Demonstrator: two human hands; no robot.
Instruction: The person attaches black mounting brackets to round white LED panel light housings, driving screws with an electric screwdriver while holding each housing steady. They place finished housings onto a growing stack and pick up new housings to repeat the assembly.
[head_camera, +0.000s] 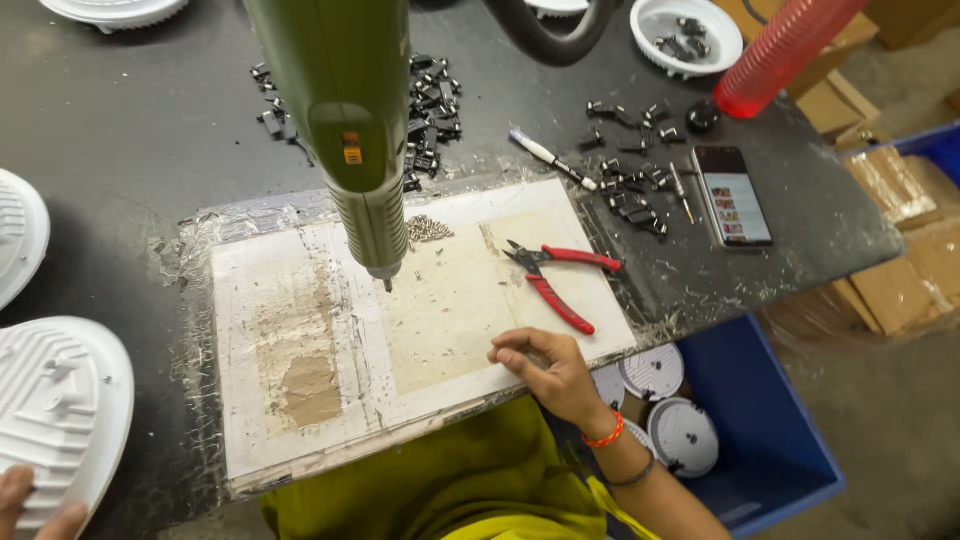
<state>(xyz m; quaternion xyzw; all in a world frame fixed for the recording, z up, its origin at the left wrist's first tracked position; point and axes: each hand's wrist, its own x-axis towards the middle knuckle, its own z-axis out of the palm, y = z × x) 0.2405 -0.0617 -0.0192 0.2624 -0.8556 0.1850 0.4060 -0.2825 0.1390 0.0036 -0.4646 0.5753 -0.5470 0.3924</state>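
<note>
Meanwhile right hand (552, 372) rests curled, grip narrow, on the worn board (300, 350); left hand (35, 510) grips a white housing (55, 420).

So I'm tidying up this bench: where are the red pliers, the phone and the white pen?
red pliers (560, 278), head view, upper red handle.
phone (733, 197), head view, middle of its lit screen.
white pen (552, 159), head view, middle of its barrel.
</note>
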